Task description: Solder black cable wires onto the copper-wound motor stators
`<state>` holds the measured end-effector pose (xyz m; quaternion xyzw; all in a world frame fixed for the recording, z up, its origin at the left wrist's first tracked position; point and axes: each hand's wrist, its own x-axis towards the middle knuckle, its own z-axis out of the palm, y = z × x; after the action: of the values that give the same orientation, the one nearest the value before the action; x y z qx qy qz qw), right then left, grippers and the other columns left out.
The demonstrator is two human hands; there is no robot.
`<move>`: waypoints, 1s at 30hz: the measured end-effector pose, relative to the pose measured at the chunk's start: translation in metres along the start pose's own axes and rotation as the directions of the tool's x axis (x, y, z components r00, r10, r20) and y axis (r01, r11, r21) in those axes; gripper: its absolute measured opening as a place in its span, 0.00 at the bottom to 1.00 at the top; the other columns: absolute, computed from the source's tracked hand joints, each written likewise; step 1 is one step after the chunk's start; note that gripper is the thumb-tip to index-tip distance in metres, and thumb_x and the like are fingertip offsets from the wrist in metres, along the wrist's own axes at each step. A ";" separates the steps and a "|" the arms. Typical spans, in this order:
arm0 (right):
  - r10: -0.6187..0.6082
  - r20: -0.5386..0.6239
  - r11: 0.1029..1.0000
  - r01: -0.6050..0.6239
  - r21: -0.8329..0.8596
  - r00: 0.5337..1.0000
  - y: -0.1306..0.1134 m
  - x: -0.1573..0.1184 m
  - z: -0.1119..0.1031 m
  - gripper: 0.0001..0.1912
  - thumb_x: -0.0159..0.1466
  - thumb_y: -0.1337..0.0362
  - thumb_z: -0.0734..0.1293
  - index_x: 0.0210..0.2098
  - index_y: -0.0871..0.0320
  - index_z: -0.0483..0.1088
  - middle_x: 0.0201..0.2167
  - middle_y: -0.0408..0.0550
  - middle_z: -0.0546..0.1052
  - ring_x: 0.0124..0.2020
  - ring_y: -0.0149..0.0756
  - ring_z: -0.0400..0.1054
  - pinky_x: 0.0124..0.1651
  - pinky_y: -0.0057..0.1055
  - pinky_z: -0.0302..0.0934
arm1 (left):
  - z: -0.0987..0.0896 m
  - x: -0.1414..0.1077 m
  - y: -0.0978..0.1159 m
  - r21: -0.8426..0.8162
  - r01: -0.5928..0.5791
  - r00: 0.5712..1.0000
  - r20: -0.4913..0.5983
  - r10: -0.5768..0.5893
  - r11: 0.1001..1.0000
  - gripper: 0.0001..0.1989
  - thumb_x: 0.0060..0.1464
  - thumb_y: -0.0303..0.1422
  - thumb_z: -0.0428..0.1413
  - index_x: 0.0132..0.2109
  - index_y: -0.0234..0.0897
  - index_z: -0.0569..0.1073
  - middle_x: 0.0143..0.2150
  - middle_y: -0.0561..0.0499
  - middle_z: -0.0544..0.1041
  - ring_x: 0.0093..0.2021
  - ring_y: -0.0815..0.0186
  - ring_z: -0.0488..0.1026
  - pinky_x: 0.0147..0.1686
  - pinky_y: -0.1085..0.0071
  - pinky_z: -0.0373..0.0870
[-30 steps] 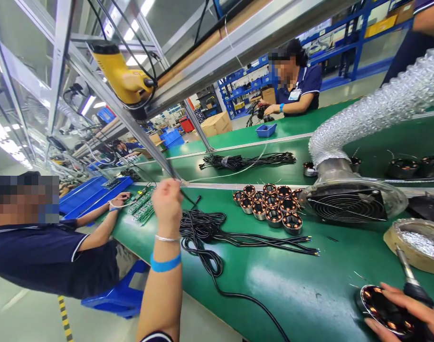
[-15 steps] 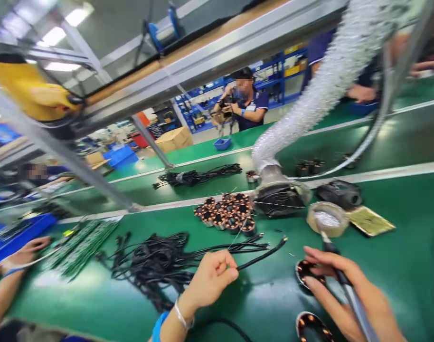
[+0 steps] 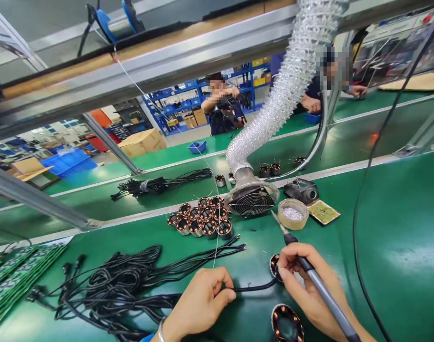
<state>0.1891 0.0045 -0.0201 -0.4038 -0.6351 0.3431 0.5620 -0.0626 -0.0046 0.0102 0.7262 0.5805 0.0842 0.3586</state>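
Observation:
Between the thumb and forefinger of my left hand [image 3: 206,299] is a black cable [image 3: 254,288], whose end runs to a copper-wound stator [image 3: 275,267]. My right hand [image 3: 309,280] is closed around a soldering iron [image 3: 318,285], its tip pointing up and left near a round tin of solder [image 3: 293,213]. The fingertips of that hand also touch the stator and partly hide it. A second stator [image 3: 287,324] lies below on the green table. A thin solder wire [image 3: 217,228] hangs down to my left hand.
A pile of black cables [image 3: 120,280] and green circuit boards [image 3: 21,270] lie left. Several stators [image 3: 202,218] stand beside a fume extractor [image 3: 253,197] with a silver hose. A yellow sponge [image 3: 324,212] lies right. People are across the table.
The view has shifted right. The cable end has moved to the stator, and my right fingers have closed in on it. The iron's tip has left the tin's middle and is now at its left side.

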 end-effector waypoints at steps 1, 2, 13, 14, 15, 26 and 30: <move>-0.022 -0.023 1.000 0.023 0.021 0.999 -0.003 0.000 -0.001 0.10 0.65 0.68 0.65 0.45 0.50 0.64 0.32 0.40 0.73 0.30 0.27 0.70 0.34 0.20 0.68 | -0.003 0.000 0.006 0.003 -0.024 1.000 0.000 0.024 1.000 0.06 0.56 0.32 0.55 0.32 0.36 0.73 0.20 0.60 0.58 0.23 0.70 0.57 0.27 0.72 0.52; -0.044 -0.040 0.998 0.045 0.042 0.998 -0.005 0.000 -0.002 0.10 0.64 0.68 0.65 0.45 0.50 0.64 0.32 0.41 0.73 0.30 0.28 0.70 0.34 0.20 0.69 | -0.005 0.000 0.012 -0.002 -0.059 0.998 -0.014 0.059 0.998 0.08 0.59 0.33 0.53 0.33 0.36 0.74 0.21 0.58 0.62 0.25 0.70 0.59 0.29 0.72 0.54; -0.215 -0.052 0.966 0.204 -0.161 0.975 -0.006 -0.002 0.016 0.09 0.64 0.70 0.65 0.43 0.53 0.66 0.33 0.41 0.75 0.28 0.26 0.72 0.32 0.19 0.68 | 0.043 0.046 0.044 -0.763 -0.157 0.946 0.067 0.318 0.627 0.28 0.59 0.59 0.45 0.35 0.36 0.66 0.24 0.55 0.66 0.20 0.72 0.60 0.22 0.75 0.56; -0.206 -0.058 0.960 0.190 -0.207 0.977 -0.006 -0.002 0.016 0.08 0.64 0.69 0.66 0.43 0.53 0.66 0.32 0.40 0.75 0.27 0.26 0.71 0.32 0.19 0.68 | 0.049 0.047 0.042 -0.797 -0.129 0.960 0.047 0.274 0.591 0.28 0.58 0.59 0.47 0.34 0.36 0.65 0.22 0.58 0.63 0.19 0.74 0.55 0.21 0.76 0.52; -0.191 -0.064 0.954 0.170 -0.245 0.980 -0.006 -0.003 0.016 0.07 0.64 0.68 0.66 0.43 0.53 0.66 0.31 0.40 0.75 0.26 0.26 0.71 0.31 0.19 0.68 | 0.053 0.048 0.041 -0.810 -0.129 0.974 0.006 0.228 0.573 0.27 0.58 0.59 0.49 0.34 0.36 0.65 0.22 0.59 0.60 0.19 0.74 0.52 0.20 0.76 0.49; -0.275 0.060 0.877 0.276 -0.393 0.959 -0.006 -0.009 0.029 0.09 0.65 0.70 0.62 0.45 0.56 0.66 0.29 0.42 0.72 0.27 0.31 0.68 0.31 0.27 0.66 | 0.054 0.043 0.030 -0.686 -0.124 0.990 -0.133 0.044 0.717 0.22 0.63 0.52 0.46 0.33 0.38 0.61 0.24 0.59 0.56 0.26 0.70 0.53 0.27 0.73 0.52; -0.275 0.181 0.884 0.322 -0.340 0.944 -0.006 0.005 0.015 0.13 0.65 0.70 0.63 0.50 0.57 0.65 0.39 0.49 0.74 0.36 0.35 0.69 0.38 0.31 0.68 | 0.049 0.038 0.032 -0.500 -0.157 0.987 -0.106 0.120 0.851 0.15 0.66 0.42 0.45 0.35 0.37 0.65 0.31 0.53 0.68 0.32 0.67 0.62 0.34 0.71 0.60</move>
<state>0.1730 0.0070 -0.0145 -0.3755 -0.7767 0.1537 0.4817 0.0008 0.0066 -0.0164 0.6428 0.4963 0.2851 0.5091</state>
